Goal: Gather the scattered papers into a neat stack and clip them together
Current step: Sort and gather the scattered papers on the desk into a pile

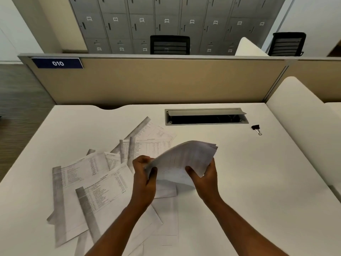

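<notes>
A bundle of printed papers (pixel 186 159) is lifted off the white desk (pixel 249 182), bent and blurred. My left hand (pixel 144 175) grips its left edge, and my right hand (pixel 204 174) grips its lower right edge with the thumb on top. Several loose printed sheets (pixel 88 182) lie scattered and overlapping on the desk to the left and under my arms. A black binder clip (pixel 256 128) lies alone at the back right of the desk, far from both hands.
An open grey cable tray (pixel 205 117) is set into the desk behind the papers. A beige partition (pixel 166 80) with a blue "010" sign closes the back. A white curved divider (pixel 299 115) borders the right side. Chairs and lockers stand beyond.
</notes>
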`<state>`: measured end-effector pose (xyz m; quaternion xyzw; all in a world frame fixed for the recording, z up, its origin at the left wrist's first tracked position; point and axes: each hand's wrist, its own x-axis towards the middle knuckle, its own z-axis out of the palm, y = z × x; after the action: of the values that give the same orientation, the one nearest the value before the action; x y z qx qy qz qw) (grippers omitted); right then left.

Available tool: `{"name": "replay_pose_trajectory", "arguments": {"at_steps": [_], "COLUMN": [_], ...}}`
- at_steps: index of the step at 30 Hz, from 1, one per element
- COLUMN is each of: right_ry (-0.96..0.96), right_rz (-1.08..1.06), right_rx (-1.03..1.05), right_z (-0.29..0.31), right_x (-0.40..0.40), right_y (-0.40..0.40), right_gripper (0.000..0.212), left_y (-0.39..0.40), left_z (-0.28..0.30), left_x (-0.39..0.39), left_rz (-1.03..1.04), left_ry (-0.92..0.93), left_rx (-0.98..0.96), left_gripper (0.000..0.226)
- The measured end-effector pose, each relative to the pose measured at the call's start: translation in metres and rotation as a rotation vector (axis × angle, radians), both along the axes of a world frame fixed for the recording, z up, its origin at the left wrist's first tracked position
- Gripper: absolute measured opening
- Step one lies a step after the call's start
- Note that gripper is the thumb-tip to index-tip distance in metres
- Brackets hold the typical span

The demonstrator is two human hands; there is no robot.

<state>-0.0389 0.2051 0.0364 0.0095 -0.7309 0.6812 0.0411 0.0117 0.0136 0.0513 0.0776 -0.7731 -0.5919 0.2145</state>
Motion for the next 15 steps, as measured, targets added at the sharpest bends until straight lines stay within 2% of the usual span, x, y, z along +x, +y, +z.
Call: {"name": "replay_pose_trajectory", "arguments": {"at_steps": [4, 9, 11, 15], "right_ry": [-0.036, 0.020, -0.022, -0.123], "right_rz": [-0.063, -0.049, -0.042, 0.011], "right_rx": [0.055, 0.057, 0.077, 0.156], "right_z": [-0.009, -0.014, -0.024, -0.037], "right_x": [-0.005, 0.001, 0.004, 0.003], "right_y": [0.002, 0.004, 0.004, 0.000], "right_gripper": [0.039, 0.046, 0.045, 0.029], "left_y": [0.000, -0.001, 0.000, 0.004], "left_z": [-0.001, -0.005, -0.016, -0.034], "left_x": [-0.001, 0.003, 0.006, 0.009], "left_rz": [0.024, 0.085, 0.085, 0.071], "left_ry": [-0.040, -0.019, -0.084, -0.249], "left_rx": [0.070, 0.122, 0.122, 0.096], "left_gripper": [0.034, 0.042, 0.047, 0.039]}}
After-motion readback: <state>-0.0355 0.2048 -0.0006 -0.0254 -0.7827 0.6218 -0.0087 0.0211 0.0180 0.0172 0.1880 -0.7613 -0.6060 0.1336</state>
